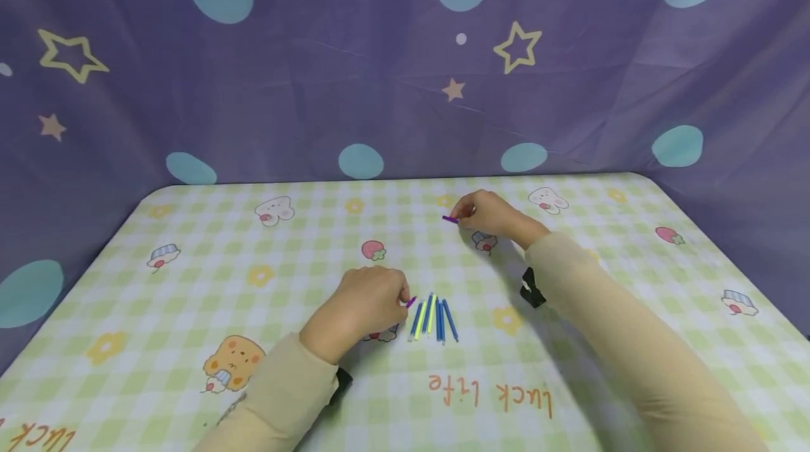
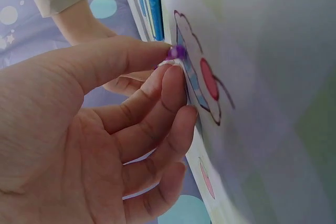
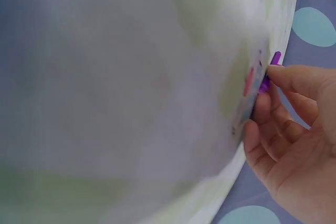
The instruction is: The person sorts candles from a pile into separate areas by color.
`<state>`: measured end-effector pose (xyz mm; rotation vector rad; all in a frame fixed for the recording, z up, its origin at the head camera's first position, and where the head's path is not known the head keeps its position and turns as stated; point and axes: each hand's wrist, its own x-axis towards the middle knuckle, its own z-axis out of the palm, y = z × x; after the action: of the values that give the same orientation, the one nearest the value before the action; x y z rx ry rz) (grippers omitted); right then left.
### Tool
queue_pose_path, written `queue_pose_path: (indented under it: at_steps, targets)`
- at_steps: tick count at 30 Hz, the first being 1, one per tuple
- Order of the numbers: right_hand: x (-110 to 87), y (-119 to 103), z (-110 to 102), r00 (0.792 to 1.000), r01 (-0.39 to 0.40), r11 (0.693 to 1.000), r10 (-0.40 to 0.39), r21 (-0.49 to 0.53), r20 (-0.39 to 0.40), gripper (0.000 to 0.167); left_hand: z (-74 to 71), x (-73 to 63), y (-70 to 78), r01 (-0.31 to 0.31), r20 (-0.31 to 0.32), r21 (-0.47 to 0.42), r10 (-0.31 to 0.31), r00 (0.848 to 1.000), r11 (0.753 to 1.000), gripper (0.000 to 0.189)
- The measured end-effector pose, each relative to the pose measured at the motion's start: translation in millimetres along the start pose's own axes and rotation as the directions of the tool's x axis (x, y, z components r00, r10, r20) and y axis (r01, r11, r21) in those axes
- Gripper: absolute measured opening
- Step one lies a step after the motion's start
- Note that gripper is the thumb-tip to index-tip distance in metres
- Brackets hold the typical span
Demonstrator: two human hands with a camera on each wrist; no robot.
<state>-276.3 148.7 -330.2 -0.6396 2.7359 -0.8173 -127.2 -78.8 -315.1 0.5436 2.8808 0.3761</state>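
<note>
My left hand (image 1: 370,301) pinches a thin purple stick (image 1: 411,302) between thumb and fingertips, low over the tablecloth. In the left wrist view most of that purple stick (image 2: 177,52) is hidden by the fingers. Just right of this hand lies a loose row of thin blue sticks (image 1: 451,320) and yellow sticks (image 1: 420,322), with pale ends. Farther back, my right hand (image 1: 487,213) pinches another purple stick (image 1: 450,219) by one end. The right wrist view shows this purple stick (image 3: 275,59) poking out past the thumb, close to the cloth.
A green-and-white checked tablecloth (image 1: 304,241) with printed cartoons and lettering covers the table. Behind its far edge hangs a purple curtain (image 1: 380,72) with stars and blue ovals. Black wrist mounts (image 1: 533,288) show below both sleeves.
</note>
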Motion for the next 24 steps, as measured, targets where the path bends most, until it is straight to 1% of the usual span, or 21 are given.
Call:
queue_pose_path:
  at_steps: [6, 10, 13, 19, 24]
  targets:
    - [-0.2, -5.7, -6.3, 0.999, 0.037, 0.998, -0.035, -0.053, 0.037, 0.017, -1.7, -1.2, 0.2, -0.020, 0.008, -0.003, 0.020, 1.000, 1.000, 0.008]
    - [-3.5, -8.0, -8.7, 0.999, 0.016, 0.998, -0.014, -0.059, 0.036, 0.017, -3.4, -2.6, 0.1, -0.038, 0.030, -0.002, 0.038, 0.999, 0.999, 0.008]
    - [-8.4, -8.0, -11.1, 1.000, 0.002, 0.999, -0.001, -0.044, 0.022, 0.019, -4.7, -3.4, -0.2, -0.045, 0.042, -0.007, 0.045, 0.998, 0.999, 0.009]
    - [-21.5, -4.9, -15.8, 1.000, 0.029, 1.000, -0.029, 0.010, 0.012, 0.026, -5.9, -3.1, -2.1, -0.063, 0.051, -0.025, 0.064, 0.997, 0.998, 0.008]
    - [-30.6, -1.9, -15.4, 0.999, 0.042, 0.996, -0.043, 0.073, 0.011, 0.029, -7.0, -2.2, -5.9, -0.075, 0.064, -0.043, 0.078, 0.995, 0.996, 0.009]
